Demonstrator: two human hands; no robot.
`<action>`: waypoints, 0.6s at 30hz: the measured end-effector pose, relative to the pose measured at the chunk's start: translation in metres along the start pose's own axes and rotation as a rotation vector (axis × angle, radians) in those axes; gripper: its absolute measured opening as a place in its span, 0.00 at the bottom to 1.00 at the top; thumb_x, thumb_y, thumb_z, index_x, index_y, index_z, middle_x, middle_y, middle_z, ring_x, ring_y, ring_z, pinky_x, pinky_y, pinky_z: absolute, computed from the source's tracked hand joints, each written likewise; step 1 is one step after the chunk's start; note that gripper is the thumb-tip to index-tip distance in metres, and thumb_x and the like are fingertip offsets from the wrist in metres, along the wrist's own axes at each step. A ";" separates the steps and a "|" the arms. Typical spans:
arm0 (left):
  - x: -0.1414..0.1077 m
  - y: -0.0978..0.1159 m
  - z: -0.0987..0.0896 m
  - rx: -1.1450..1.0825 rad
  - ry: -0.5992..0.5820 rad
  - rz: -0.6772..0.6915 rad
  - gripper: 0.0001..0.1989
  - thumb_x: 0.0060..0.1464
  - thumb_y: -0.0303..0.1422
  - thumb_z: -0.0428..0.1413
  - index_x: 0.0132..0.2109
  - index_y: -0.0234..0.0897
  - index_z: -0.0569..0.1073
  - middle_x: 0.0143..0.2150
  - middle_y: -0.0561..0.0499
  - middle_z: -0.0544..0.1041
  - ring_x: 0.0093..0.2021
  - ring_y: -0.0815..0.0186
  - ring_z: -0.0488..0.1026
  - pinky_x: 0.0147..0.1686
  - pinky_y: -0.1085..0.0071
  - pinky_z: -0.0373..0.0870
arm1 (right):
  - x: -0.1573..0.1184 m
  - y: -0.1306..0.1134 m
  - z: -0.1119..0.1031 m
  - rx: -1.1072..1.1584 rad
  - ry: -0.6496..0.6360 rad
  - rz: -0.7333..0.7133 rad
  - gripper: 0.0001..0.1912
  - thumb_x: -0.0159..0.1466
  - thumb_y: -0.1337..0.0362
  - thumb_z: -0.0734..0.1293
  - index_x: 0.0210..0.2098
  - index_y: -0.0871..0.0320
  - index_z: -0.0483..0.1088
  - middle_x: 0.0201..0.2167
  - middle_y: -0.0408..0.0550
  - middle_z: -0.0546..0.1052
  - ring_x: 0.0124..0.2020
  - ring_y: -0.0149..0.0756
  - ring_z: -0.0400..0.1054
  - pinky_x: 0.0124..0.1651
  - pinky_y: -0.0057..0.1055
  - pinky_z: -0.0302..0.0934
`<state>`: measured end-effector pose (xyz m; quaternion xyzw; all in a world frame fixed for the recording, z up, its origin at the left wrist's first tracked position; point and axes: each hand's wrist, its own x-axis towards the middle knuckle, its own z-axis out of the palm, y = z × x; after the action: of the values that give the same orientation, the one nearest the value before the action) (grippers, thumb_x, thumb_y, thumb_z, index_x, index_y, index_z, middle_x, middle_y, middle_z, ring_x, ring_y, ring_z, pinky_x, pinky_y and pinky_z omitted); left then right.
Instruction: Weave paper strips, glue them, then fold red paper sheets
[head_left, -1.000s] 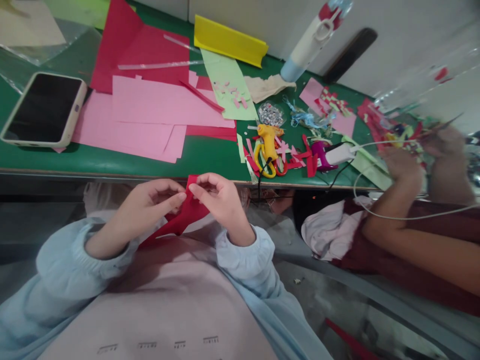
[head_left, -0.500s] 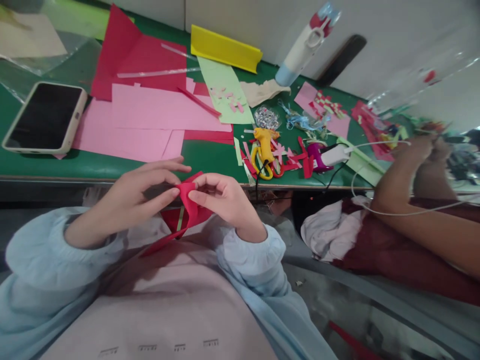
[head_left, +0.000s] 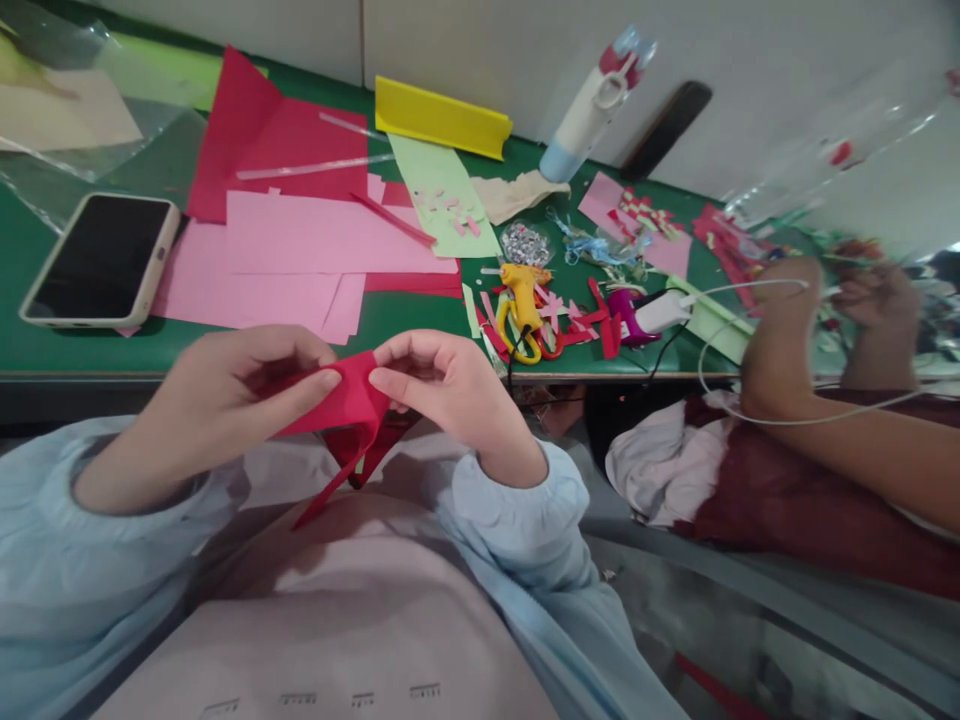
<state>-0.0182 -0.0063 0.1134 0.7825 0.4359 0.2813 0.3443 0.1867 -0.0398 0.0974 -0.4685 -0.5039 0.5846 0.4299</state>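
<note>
A folded piece of red paper [head_left: 346,398] is stretched between both hands above my lap, just in front of the table edge. My left hand [head_left: 247,385] pinches its left part between thumb and fingers. At its upper right corner, my right hand [head_left: 442,385] grips it with thumb and fingertips. A narrow red flap hangs down from it toward my lap. Behind and below lies more dark red material, partly hidden by the hands. On the table just beyond are pink paper sheets [head_left: 300,235].
A phone [head_left: 97,260] lies at the left. Yellow glue gun [head_left: 523,290], scissors [head_left: 534,345], paper scraps, a purple plugged device [head_left: 630,318] and cable are at right. A bottle [head_left: 585,115] stands behind. A co-worker's arm [head_left: 784,340] rests farther right.
My left hand has moved left and now grasps the red paper more fully. The paper has gone from a curled loop to a flatter, stretched piece. The co-worker's hands have shifted.
</note>
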 end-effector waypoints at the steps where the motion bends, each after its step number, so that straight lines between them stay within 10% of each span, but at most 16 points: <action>1: 0.000 0.001 -0.002 0.041 0.027 0.004 0.11 0.54 0.43 0.56 0.31 0.41 0.76 0.26 0.57 0.76 0.25 0.71 0.67 0.25 0.75 0.62 | 0.002 0.000 0.000 -0.013 0.007 -0.018 0.13 0.57 0.56 0.73 0.35 0.57 0.71 0.28 0.40 0.74 0.28 0.26 0.69 0.33 0.24 0.68; 11: 0.016 0.004 -0.032 0.369 0.357 -0.009 0.16 0.56 0.46 0.54 0.37 0.38 0.77 0.34 0.58 0.76 0.28 0.74 0.65 0.33 0.76 0.61 | 0.025 0.001 -0.004 -0.150 -0.170 -0.134 0.18 0.53 0.65 0.76 0.42 0.57 0.70 0.34 0.42 0.75 0.36 0.29 0.70 0.40 0.26 0.69; 18: 0.008 -0.028 -0.031 0.427 0.371 -0.113 0.16 0.58 0.46 0.53 0.42 0.39 0.77 0.38 0.54 0.79 0.34 0.69 0.71 0.35 0.74 0.63 | 0.024 0.022 -0.015 -0.289 -0.163 -0.068 0.09 0.57 0.64 0.72 0.36 0.61 0.74 0.28 0.41 0.76 0.30 0.27 0.68 0.36 0.26 0.65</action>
<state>-0.0507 0.0204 0.1113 0.7469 0.5838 0.3017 0.1014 0.1958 -0.0159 0.0717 -0.4592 -0.6315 0.5271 0.3354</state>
